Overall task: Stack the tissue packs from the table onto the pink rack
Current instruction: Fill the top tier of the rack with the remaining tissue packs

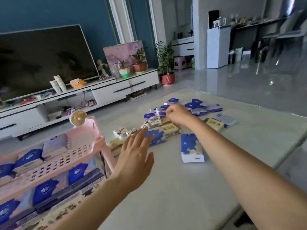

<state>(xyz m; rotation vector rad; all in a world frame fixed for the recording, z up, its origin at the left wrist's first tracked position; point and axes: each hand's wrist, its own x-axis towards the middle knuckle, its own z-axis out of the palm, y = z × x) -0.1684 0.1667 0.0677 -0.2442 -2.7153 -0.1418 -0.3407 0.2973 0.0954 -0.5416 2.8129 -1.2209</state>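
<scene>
Item one: the loose heap of small plastic-wrapped tissue packs (163, 125), blue, white and beige, lies on the far middle of the pale glossy stone-look table (182, 196), with more blue packs scattered just behind it. One larger blue-and-white tissue pack (191, 147) lies flat by itself, near the heap on your side. Your right hand (178, 114) is stretched out over the top of the heap, knuckles up, fingers curled down at a blue-and-white pack; the blur hides whether they pinch it, so that cannot be told. Your left hand (134, 156) hovers above the table between the heap and the rack, palm down, fingers straight and slightly spread, holding nothing. To your left, just beside the table, stands the pink slotted plastic rack (79, 150). Its top tier holds a row of blue and lilac packs (31, 159), and the tier beneath holds further blue packs (46, 188) side by side. A small round beige fan (78, 117) sits at the rack's far corner. Beyond the rack: a large dark flat television (44, 60) on a long low white cabinet (109, 92), which also carries potted plants (139, 63). A red ribbed plant pot (167, 78) stands on the glossy floor just right of the cabinet, and a pink plastic stool (179, 62) stands farther back.
</scene>
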